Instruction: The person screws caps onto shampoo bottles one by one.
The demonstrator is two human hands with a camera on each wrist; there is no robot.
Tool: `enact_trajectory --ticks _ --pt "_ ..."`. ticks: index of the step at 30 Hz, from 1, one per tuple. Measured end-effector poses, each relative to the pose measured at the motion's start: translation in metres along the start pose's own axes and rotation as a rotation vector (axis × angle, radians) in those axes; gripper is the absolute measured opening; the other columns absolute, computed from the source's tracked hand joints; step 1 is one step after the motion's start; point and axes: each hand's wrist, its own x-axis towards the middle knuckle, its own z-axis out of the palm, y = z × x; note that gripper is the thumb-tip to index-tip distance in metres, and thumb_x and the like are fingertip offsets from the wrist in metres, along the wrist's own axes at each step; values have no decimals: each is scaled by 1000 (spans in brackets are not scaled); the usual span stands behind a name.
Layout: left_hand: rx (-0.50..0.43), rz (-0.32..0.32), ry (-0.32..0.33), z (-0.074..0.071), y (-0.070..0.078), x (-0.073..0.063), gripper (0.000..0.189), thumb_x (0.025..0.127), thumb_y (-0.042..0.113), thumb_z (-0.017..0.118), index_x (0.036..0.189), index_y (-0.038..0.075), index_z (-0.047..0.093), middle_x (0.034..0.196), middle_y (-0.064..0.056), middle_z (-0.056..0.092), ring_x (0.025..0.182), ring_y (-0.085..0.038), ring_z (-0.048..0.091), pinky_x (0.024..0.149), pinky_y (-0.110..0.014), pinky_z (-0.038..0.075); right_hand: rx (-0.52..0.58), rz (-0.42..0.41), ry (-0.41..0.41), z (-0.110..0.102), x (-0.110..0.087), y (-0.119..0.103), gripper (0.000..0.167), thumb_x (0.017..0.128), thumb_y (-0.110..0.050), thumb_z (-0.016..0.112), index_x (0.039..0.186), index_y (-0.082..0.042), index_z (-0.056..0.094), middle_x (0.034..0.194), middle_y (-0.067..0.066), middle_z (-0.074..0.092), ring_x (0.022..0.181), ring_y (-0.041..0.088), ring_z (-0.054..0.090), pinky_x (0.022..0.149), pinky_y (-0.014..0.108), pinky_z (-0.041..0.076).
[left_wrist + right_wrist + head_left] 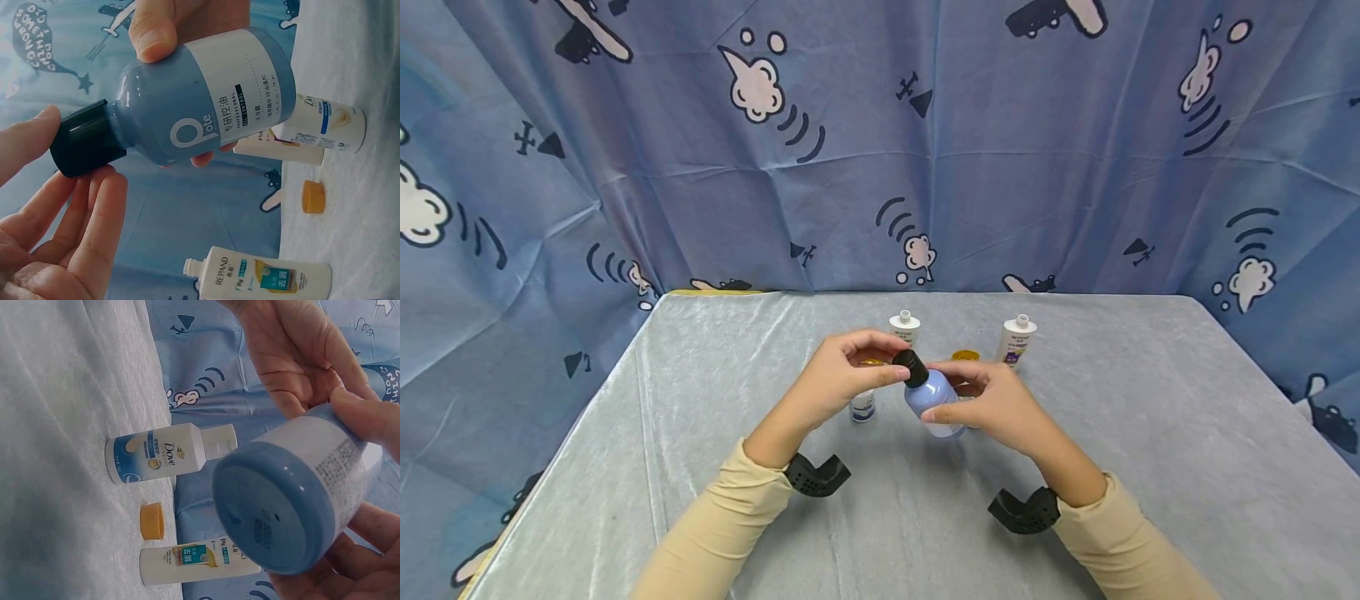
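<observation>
Between both hands a blue shampoo bottle (931,398) is tilted, its black cap (87,139) toward the left. My left hand (835,375) pinches this cap between thumb and fingertips. The bottle's body is gripped by my right hand (1000,404), thumb on the near side and fingers round the far side. In the left wrist view the white label faces the camera, with the cap seated at the neck. The right wrist view shows the round blue base (275,509) close up.
White Dove bottles (159,453) (325,123) stand near either hand. Farther back are uncapped white bottles, one left (905,323) and one right (1017,339). Loose yellow caps (152,520) (314,197) sit on the grey cloth (737,350). A blue patterned curtain (850,108) hangs behind.
</observation>
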Motion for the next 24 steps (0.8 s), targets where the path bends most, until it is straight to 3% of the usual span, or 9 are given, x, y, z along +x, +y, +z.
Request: enact_trajectory --ticks 6,13,19,24 --pt "5 24 -57 -3 -1 -1 36 88 8 73 123 3 67 122 -14 68 105 -25 69 92 -32 58 -1 -12 -4 0 0 0 53 76 -22 87 124 -5 69 118 15 69 102 24 66 83 30 56" --pt "9 39 -102 -4 1 -3 39 90 6 71 128 3 65 130 -14 65 105 -16 69 94 -32 57 -1 -3 -6 0 -1 -1 54 76 -22 87 123 -5 69 118 15 69 101 23 64 83 31 56" --pt "-17 11 -66 -6 2 -2 45 87 9 75 131 6 64 132 -11 66 118 -27 65 96 -33 56 1 -11 -5 0 -1 -1 55 77 -21 86 126 -4 68 120 16 68 104 24 65 83 30 56" --pt "14 3 -10 -4 0 -1 39 85 10 77 122 5 68 121 -10 70 111 -30 66 91 -31 58 5 -18 -6 0 0 -1 54 77 -21 86 125 -4 68 120 16 68 105 25 65 83 30 56"
